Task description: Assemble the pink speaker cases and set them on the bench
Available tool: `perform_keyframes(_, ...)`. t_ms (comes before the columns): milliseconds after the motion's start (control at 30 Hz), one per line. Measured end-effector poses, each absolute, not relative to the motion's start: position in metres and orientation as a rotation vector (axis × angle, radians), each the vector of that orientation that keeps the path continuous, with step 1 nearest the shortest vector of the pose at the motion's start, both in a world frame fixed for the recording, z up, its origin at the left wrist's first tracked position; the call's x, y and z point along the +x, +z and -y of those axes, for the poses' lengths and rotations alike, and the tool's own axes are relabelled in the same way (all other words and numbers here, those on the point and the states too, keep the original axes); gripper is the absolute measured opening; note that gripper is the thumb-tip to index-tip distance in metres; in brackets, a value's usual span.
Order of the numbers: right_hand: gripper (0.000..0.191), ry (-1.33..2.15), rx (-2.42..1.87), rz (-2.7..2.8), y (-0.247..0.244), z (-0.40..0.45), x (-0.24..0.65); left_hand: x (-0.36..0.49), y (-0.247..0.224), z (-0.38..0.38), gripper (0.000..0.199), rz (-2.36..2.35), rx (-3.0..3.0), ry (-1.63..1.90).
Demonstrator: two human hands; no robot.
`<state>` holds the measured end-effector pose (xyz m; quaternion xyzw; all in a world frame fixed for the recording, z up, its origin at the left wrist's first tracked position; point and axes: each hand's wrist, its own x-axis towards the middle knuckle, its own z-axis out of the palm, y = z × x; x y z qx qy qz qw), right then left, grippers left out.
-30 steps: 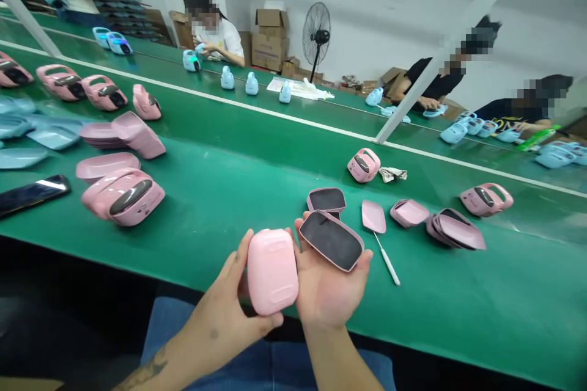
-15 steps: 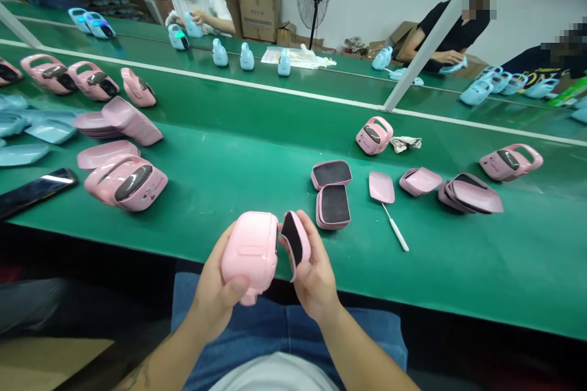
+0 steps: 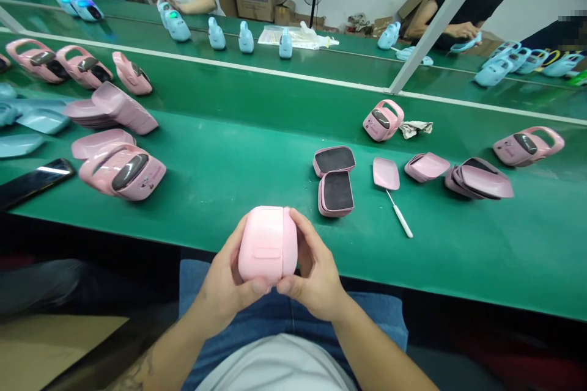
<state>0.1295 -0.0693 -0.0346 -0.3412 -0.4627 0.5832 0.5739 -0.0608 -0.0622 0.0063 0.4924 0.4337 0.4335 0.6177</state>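
Just in front of the bench edge, my left hand point(image 3: 220, 287) is closed around a pink plastic housing point(image 3: 260, 238) with rounded corners. My right hand point(image 3: 323, 278) grips a pink cover point(image 3: 290, 241), which sits flush against the housing's right side with a thin seam between them. Both thumbs press at the bottom of the joined pieces. The cover's dark lining is hidden. Past my hands, stacked pink covers point(image 3: 336, 194) lie with black pads facing up. A loose pink cover point(image 3: 386, 173) rests by a white-handled screwdriver point(image 3: 402, 220).
A pink device point(image 3: 123, 172) with a handle and a phone point(image 3: 36, 183) lie on the left. More cover stacks point(image 3: 479, 178) and a pink device point(image 3: 527, 146) stand right. A white rail point(image 3: 293, 75) crosses the green bench. Co-workers handle blue devices point(image 3: 177, 25) beyond it.
The pink cover has moved left from beside the housing onto its side, closing the gap. The housing has turned more upright. The camera view has shifted slightly.
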Motion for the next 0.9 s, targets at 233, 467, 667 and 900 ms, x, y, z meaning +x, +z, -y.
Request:
perform_keyframes(233, 0.109, 1.017, -0.946, 1.503, -0.031, 0.084, 0.145, -0.078, 0.018, 0.054, 0.097, -0.877, 1.063, 0.741)
perform_keyframes(467, 0.123, 0.774, -0.973, 1.809, -0.027, 0.097, 0.147, -0.059, 0.025, 0.059, 0.101, -1.127, 1.029, 0.744)
perform_keyframes(667, 0.127, 0.751, -1.055, 1.844, -0.025, 0.104, 0.156, -0.05, 0.026, 0.067, 0.094, -1.177, 1.019, 0.799)
perform_keyframes(900, 0.13, 0.687, -1.077, 1.914, -0.018, 0.104, 0.159, -0.047, 0.025, 0.066, 0.091, -1.143, 0.963, 0.829)
